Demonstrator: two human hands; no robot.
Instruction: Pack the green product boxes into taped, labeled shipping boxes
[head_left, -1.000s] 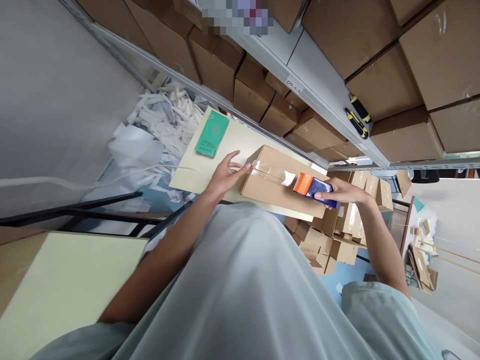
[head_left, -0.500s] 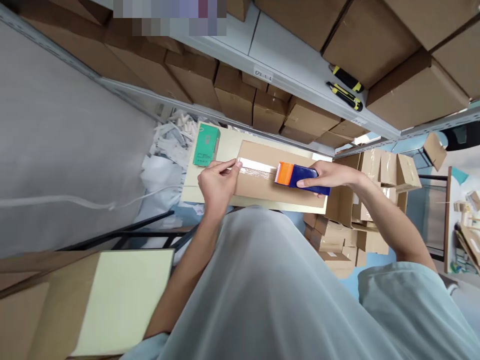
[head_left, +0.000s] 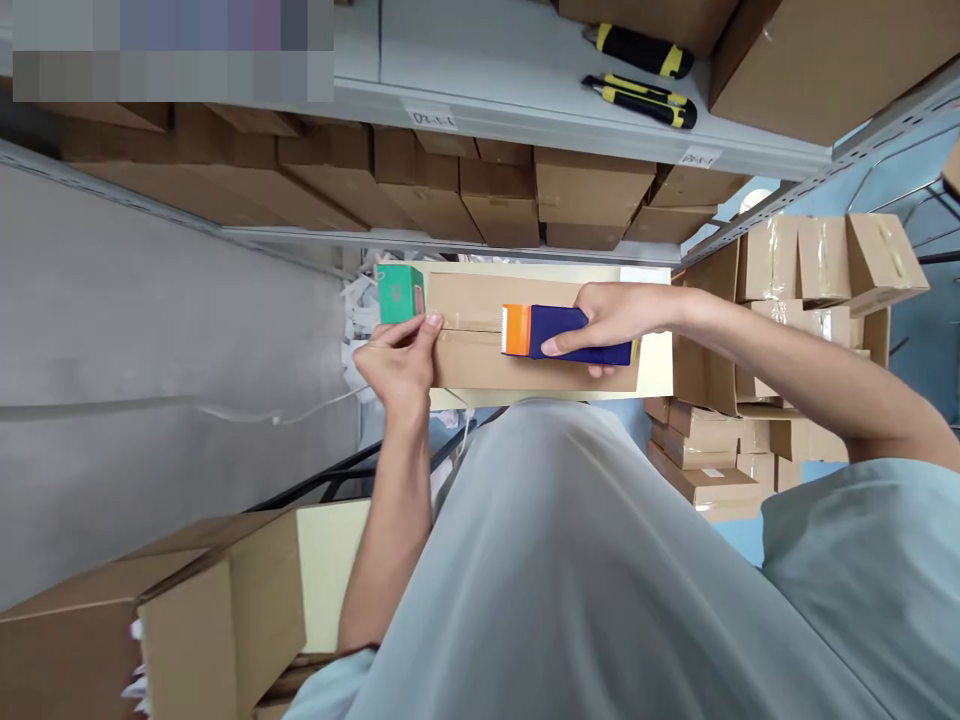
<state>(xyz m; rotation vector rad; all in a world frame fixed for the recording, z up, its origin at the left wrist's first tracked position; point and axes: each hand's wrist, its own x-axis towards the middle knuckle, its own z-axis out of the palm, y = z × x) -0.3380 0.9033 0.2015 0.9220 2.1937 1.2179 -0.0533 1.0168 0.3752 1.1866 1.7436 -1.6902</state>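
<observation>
A long brown cardboard box (head_left: pixel 465 355) lies on a pale yellow table (head_left: pixel 654 358). My right hand (head_left: pixel 611 315) grips a blue tape dispenser (head_left: pixel 566 334) with an orange head, resting on the box's top seam. My left hand (head_left: pixel 401 360) is closed at the box's left end, its fingers pinched on the tape end over the edge. Clear tape runs along the seam between the two hands. A small green box (head_left: pixel 399 295) stands just beyond the left end.
Metal shelving behind the table holds rows of brown cartons (head_left: pixel 495 190). Two yellow-black utility knives (head_left: pixel 641 75) lie on an upper shelf. Taped cartons (head_left: pixel 795 270) are stacked at the right, another carton (head_left: pixel 187 610) sits low left. White paper scraps (head_left: pixel 360 300) lie past the table.
The view has swung to look squarely along the box. My left hand slid to the box's left end and pinched there. My right hand brought the dispenser leftward along the seam.
</observation>
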